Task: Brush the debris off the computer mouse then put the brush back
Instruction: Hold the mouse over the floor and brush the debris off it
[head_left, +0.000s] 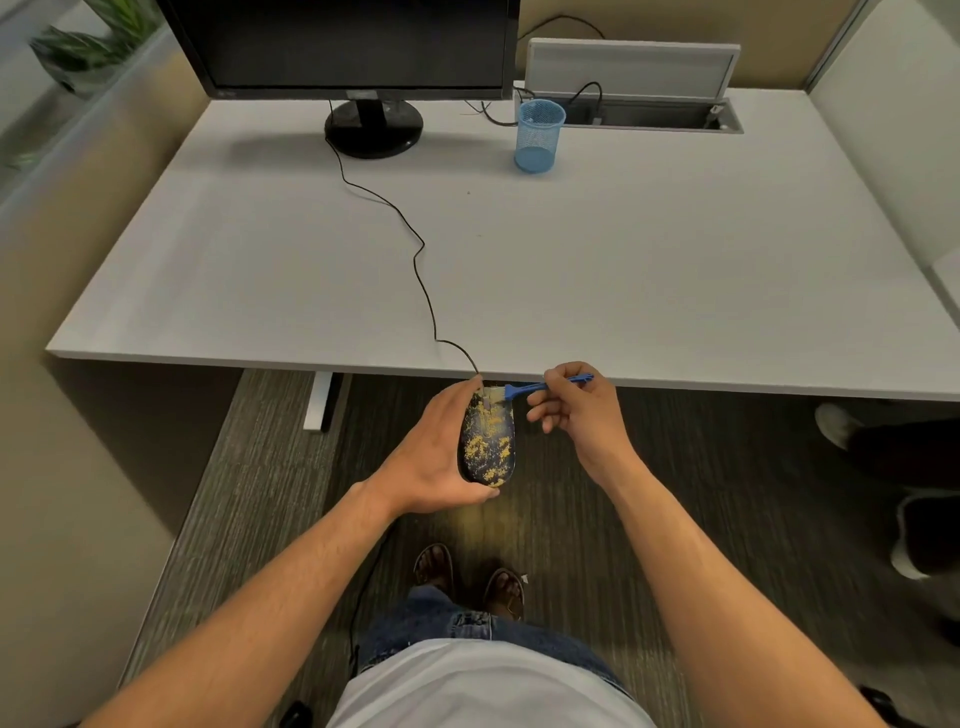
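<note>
In front of me the white desk (623, 270) carries a dark monitor (343, 47) on a round black stand (374, 127) at its far edge, with a blue mesh pen cup (539, 136) standing upright to its right. Just behind the cup an open cable tray (654, 115) with its lid (631, 67) tilted up is set into the desktop. Green plant leaves (88, 44) show past the partition at far left, and below the desk lies striped grey carpet (270, 493).
</note>
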